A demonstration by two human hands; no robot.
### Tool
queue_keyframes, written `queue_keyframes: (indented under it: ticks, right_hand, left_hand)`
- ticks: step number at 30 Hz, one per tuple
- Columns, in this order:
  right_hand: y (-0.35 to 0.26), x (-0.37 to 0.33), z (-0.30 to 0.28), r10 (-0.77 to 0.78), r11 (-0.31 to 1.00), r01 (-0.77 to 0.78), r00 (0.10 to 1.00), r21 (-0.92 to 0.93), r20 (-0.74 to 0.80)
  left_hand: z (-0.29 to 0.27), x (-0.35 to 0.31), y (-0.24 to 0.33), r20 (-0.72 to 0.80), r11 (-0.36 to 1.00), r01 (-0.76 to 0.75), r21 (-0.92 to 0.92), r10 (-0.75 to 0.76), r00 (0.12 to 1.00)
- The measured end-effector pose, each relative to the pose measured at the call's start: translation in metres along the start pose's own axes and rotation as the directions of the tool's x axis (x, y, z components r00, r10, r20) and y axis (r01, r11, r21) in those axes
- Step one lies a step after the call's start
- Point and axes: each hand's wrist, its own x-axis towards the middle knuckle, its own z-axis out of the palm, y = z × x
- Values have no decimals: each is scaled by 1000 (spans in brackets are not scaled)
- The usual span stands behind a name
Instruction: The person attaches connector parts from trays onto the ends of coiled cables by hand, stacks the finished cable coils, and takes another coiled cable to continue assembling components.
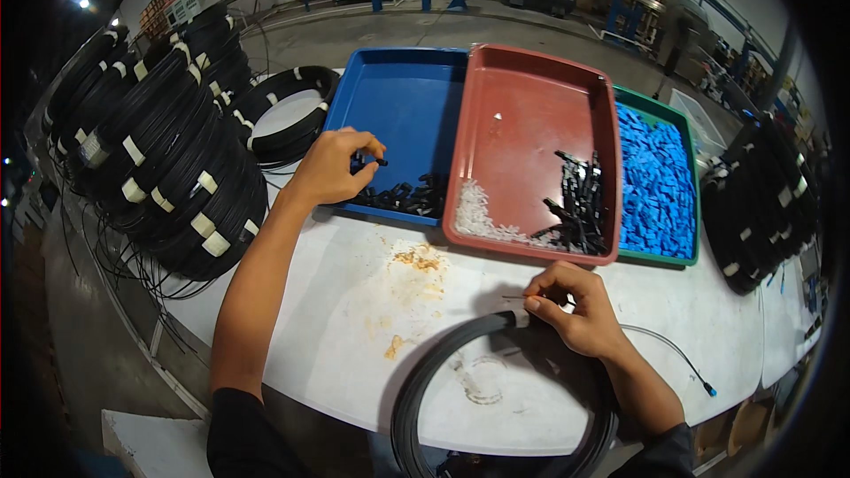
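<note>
My left hand [328,168] is over the near left part of the blue tray [398,93], fingers closed on a small black cylindrical part [381,162]. Loose black parts [412,199] of similar look lie along that tray's near edge. At the table's front, my right hand [575,310] pinches the thin, orange-brown tip of a cable [513,297]. Below it is the black cable coil [416,372], wrapped with a pale band [521,319] and reaching past the table's front edge. The cable's other end, with a blue-tipped connector [711,389], lies to the right.
The red tray [531,115] holds small whitish pieces [474,208] and black elongated parts [580,199]. Blue pieces [655,186] fill the green tray [692,212]. Stacked cable coils [164,159] stand at the left, more coils [761,204] at the right. Orange-brown stains [421,261] mark the white table [336,319].
</note>
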Motion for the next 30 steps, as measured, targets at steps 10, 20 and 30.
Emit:
queue_keyframes:
  ticks: [10, 20, 30]
  right_hand:
    - [23, -18, -18, -92, 983, 25, 925, -183, -369]
    - [33, -30, -8, -95, 994, 67, 929, -89, -358]
    - [28, -32, -10, -269, 948, 215, 935, -235, -231]
  left_hand:
    - [36, 3, 142, -98, 533, -12, -846, -132, 986]
    - [88, -20, 209, 21, 488, 109, -866, -182, 983]
    - [91, -25, 212, -20, 501, 61, -863, -155, 988]
